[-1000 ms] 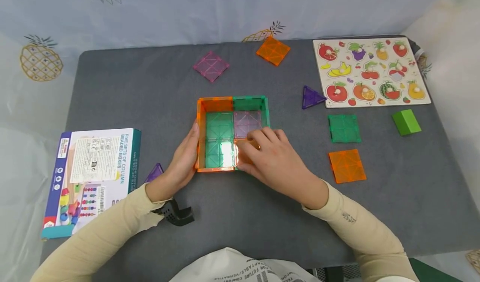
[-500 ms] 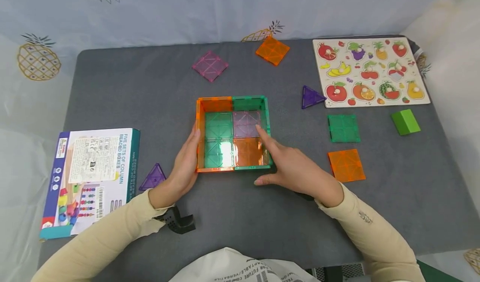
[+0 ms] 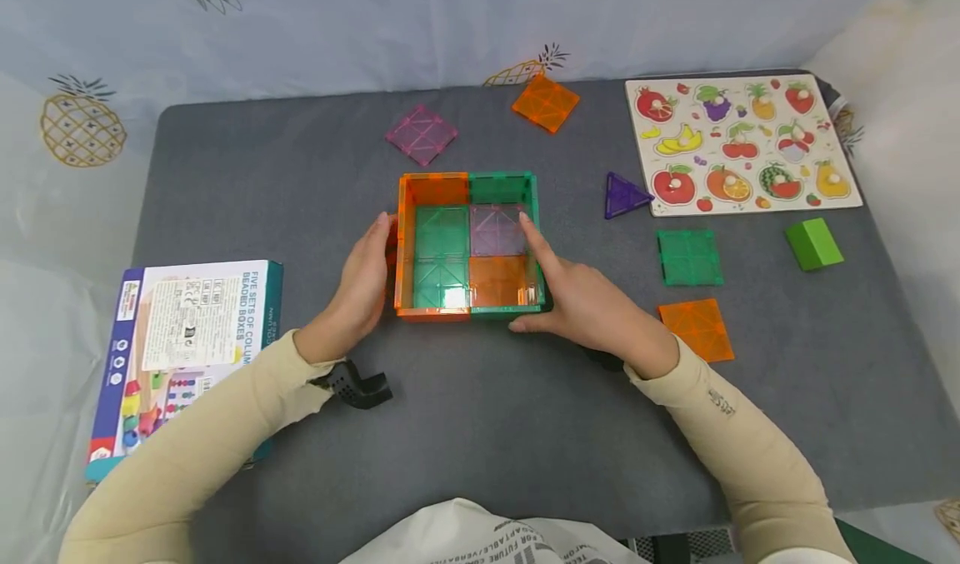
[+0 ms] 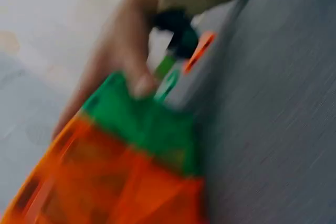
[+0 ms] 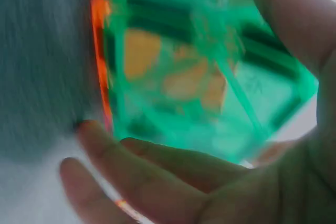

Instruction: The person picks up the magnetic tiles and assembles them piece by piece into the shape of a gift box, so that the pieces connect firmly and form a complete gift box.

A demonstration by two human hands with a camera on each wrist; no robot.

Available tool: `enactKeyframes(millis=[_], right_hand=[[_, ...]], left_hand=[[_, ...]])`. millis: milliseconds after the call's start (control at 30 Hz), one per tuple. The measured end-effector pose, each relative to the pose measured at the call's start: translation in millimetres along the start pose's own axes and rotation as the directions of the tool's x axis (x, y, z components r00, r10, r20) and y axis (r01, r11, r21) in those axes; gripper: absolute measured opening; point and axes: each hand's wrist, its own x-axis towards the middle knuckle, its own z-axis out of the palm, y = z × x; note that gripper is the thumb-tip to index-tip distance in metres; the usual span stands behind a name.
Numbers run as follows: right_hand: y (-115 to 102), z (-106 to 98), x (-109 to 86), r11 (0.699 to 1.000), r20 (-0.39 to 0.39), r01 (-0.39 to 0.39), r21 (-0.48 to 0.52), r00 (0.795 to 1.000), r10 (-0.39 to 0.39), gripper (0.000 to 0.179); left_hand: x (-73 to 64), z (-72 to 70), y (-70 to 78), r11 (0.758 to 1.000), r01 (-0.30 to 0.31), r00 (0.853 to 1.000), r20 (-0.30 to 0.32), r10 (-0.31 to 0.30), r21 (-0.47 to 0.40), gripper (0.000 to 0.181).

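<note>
An open box of translucent magnetic tiles [image 3: 433,314] stands between my hands in the head view, its left half walled in orange and its right half in green. Green, pink and orange squares make its floor. My left hand [image 3: 352,289] lies along the orange left wall, fingers fairly straight. On the other side my right hand [image 3: 588,301] has its index finger at the green right wall and its thumb by the near corner. The right wrist view shows spread fingers [image 5: 152,182] beside the green wall. In the blurred left wrist view, the right thumb overlaps the box's green part [image 4: 147,124].
Beyond the box lie a pink tile [image 3: 422,135] and an orange tile [image 3: 546,103]. At right are a purple triangle [image 3: 624,195], green tile [image 3: 690,257], orange tile [image 3: 697,329], green block [image 3: 814,245] and fruit puzzle board [image 3: 750,193]. A boxed bead set [image 3: 191,322] lies left.
The right hand has come out of the box to its right side. Since half a second ago the box and left hand have shifted away from the person. A purple triangle by the left wrist is now hidden.
</note>
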Motion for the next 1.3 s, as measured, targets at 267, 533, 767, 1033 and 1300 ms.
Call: enactKeyframes(millis=[267, 533, 767, 1033, 1300], right_hand=[[8, -22, -22.4, 0.995, 0.025, -0.097, -0.034, 0.995, 0.097, 0.128], [17, -16, -30.0, 0.991, 0.098, -0.127, -0.049, 0.986, 0.131, 0.12], [24, -30, -22.0, 0.986, 0.07, -0.12, -0.119, 0.989, 0.128, 0.117], [36, -44, -13.0, 0.984, 0.108, -0.126, -0.129, 0.984, 0.14, 0.107], [68, -98, 32.3, 0.965, 0.129, -0.168, -0.202, 0.972, 0.196, 0.085]], left_hand=[[90.3, -29.5, 49.4, 0.74, -0.074, 0.994, -0.007, 0.106, 0.669, 0.063], [143.1, -31.9, 63.9, 0.39, -0.16, 0.986, 0.13, 0.104, 0.907, 0.089], [153.0, -22.5, 62.5, 0.302, -0.149, 0.986, 0.12, 0.114, 0.942, 0.085], [139.7, -39.0, 69.1, 0.268, -0.252, 0.965, 0.22, 0.142, 0.93, 0.062], [106.8, -58.5, 103.5, 0.409, -0.333, 0.939, 0.337, 0.064, 0.85, 0.065]])
